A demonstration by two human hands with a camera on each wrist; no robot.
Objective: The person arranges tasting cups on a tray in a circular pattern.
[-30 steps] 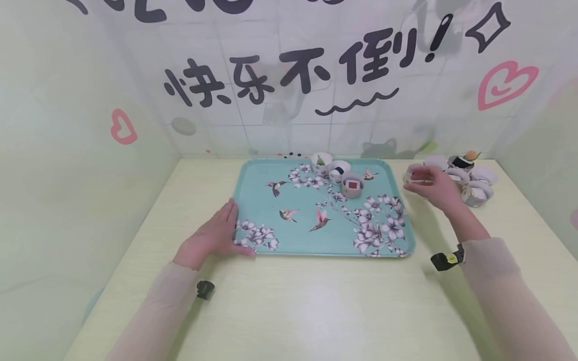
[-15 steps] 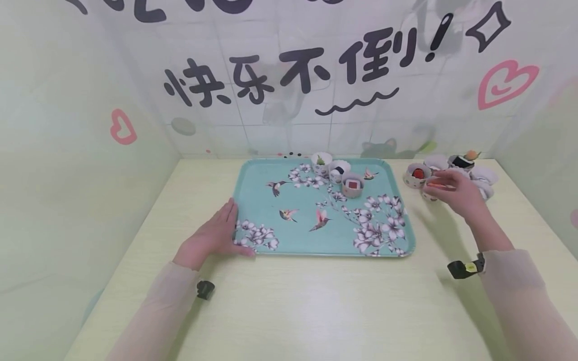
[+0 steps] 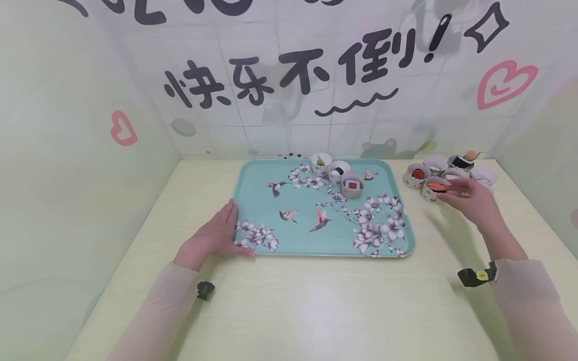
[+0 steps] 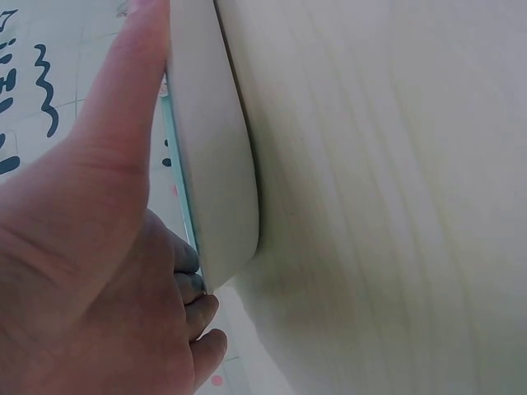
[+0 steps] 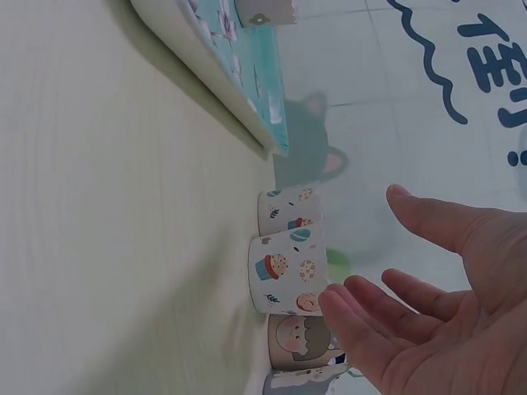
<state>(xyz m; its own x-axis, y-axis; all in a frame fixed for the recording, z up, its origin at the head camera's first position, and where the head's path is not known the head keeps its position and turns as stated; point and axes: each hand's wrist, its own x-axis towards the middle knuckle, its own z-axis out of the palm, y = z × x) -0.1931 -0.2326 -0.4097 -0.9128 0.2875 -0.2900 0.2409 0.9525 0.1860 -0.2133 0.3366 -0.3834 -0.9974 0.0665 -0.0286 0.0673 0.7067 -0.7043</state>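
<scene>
My left hand rests at the near left corner of a turquoise tray printed with birds and blossoms. Its straight fingers lie along the left side, with the thumb at the front edge. On the right, my right hand is beside a paper baking cup with an orange-topped sushi-like piece inside. In the right wrist view the thumb stands well apart from the fingers, with a fingertip right at the rim of the cupcake-printed cup.
Three paper cups, one with a green-topped piece, stand at the tray's back. A cup with a red piece is left of the orange one. Several more cups, one with a black-and-white piece, stand behind my right hand. A printed wall backs the table.
My right hand has moved right, from over the red piece's cup to beside the orange one, leaving both pieces visible. The left hand and tray stay in place.
</scene>
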